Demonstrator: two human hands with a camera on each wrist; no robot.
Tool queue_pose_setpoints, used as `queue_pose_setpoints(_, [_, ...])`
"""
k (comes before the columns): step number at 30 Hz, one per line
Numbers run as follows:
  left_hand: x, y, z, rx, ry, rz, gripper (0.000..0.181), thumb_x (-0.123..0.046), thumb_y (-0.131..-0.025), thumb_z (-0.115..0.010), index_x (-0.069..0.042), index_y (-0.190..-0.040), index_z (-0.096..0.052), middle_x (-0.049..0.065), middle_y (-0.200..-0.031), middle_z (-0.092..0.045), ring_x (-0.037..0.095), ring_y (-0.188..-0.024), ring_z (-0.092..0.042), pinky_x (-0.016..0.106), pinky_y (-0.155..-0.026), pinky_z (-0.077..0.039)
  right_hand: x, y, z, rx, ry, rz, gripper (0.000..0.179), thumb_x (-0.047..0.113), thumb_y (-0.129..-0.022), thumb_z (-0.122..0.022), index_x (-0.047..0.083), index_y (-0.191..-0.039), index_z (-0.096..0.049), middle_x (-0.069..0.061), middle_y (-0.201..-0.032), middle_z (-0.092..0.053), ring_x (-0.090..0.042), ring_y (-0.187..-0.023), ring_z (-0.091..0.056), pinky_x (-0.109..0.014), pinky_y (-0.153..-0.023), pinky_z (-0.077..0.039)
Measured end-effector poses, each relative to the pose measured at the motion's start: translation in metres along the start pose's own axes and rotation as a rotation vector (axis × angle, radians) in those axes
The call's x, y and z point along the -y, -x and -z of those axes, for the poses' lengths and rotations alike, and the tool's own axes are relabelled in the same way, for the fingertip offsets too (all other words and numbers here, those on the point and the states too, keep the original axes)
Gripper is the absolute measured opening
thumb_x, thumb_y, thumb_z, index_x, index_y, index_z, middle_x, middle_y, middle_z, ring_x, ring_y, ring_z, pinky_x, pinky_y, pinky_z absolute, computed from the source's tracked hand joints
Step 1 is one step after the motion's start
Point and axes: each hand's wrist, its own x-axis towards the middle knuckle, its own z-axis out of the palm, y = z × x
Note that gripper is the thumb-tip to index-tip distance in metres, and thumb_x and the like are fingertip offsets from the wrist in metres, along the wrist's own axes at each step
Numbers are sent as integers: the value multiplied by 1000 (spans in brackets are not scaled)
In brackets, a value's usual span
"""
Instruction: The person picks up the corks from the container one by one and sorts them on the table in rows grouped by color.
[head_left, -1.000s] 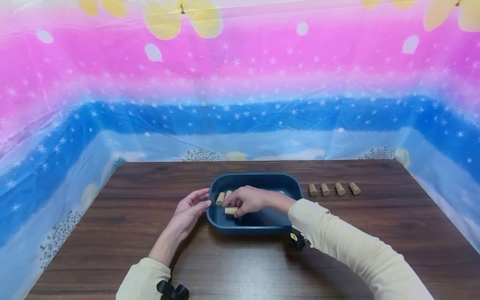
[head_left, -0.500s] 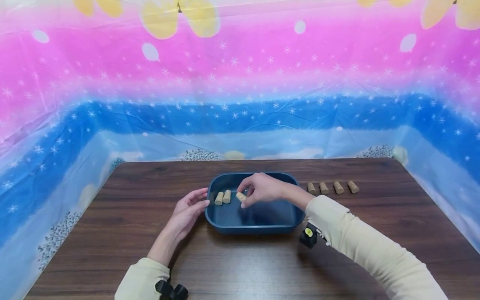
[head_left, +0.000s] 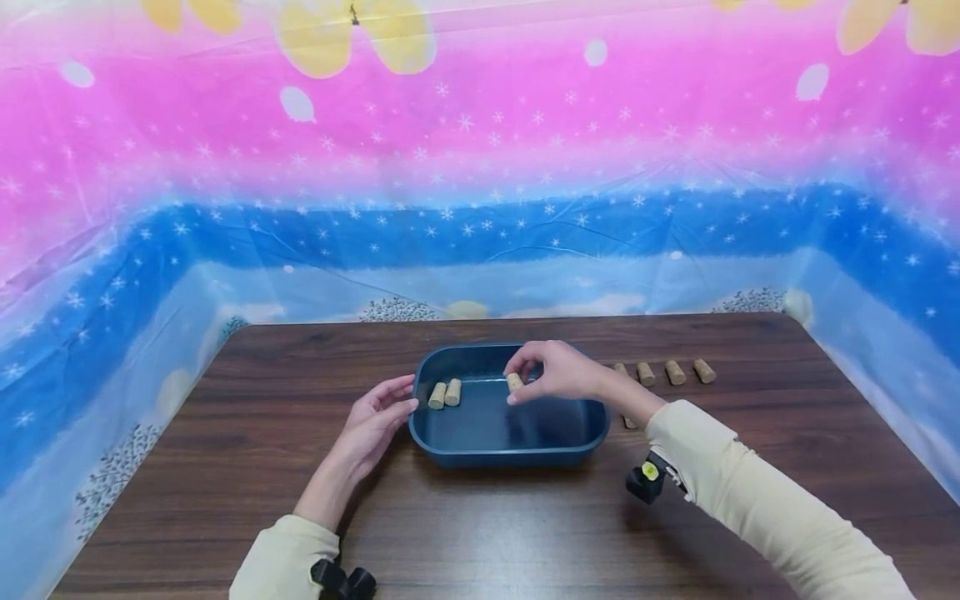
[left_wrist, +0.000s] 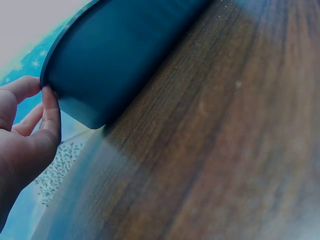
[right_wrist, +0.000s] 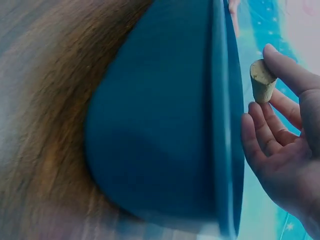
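Observation:
A cork (head_left: 513,382) is pinched between the thumb and fingertips of my right hand (head_left: 558,371), over the right half of a dark blue basin (head_left: 510,456). In the right wrist view, the cork (right_wrist: 262,81) is tapered and tilted beside the basin's rim (right_wrist: 223,125). Two more corks (head_left: 437,396) lie side by side on the basin floor near its left wall. My left hand (head_left: 375,425) touches the basin's left rim with its thumb and fingertips, the fingers loosely bent. The left wrist view has these fingertips right at the rim (left_wrist: 55,47).
Several corks (head_left: 676,372) stand in a row on the brown wooden table (head_left: 480,525), right of the basin. My right wrist partly covers the nearest one. Another small tan piece (head_left: 629,422) shows just below that wrist. A patterned cloth (head_left: 480,225) hangs behind the table.
My right hand has lifted the cork off the basin floor and carried it to the right. The two corks at the left are now fully visible. My left hand stays at the rim.

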Motion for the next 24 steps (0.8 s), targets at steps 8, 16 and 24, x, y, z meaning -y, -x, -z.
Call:
queue_pose_setpoints(8, [1,0,-1,-3,5,9,47,1,-94,-57,4,-139,-44,16,-130,-46,25,-113,-51,26,-92,-47,-14,17,7,-72,-92,35,45,21,-80,-80,1,-116,-63,-3,-101,-63,-19,-92,-59,-34,-80,-54])
queue_pose_setpoints(16, [1,0,-2,-1,37,-18,48,5,-92,-56,8,-138,-42,14,-123,-49,19,-105,-54,22,-86,-49,-19,37,21,-103,-117,-22,41,17,-83,-78,2,-118,-63,-6,-105,-66,-25,-102,-60,-38,-84,-53])
queue_pose_setpoints(24, [2,-1,-2,1,32,-28,48,7,-92,-55,9,-138,-41,12,-120,-50,15,-103,-55,22,-89,-47,-29,57,32,-134,-95,-126,41,23,-83,-77,8,-119,-65,-4,-104,-67,-25,-101,-62,-40,-74,-54])
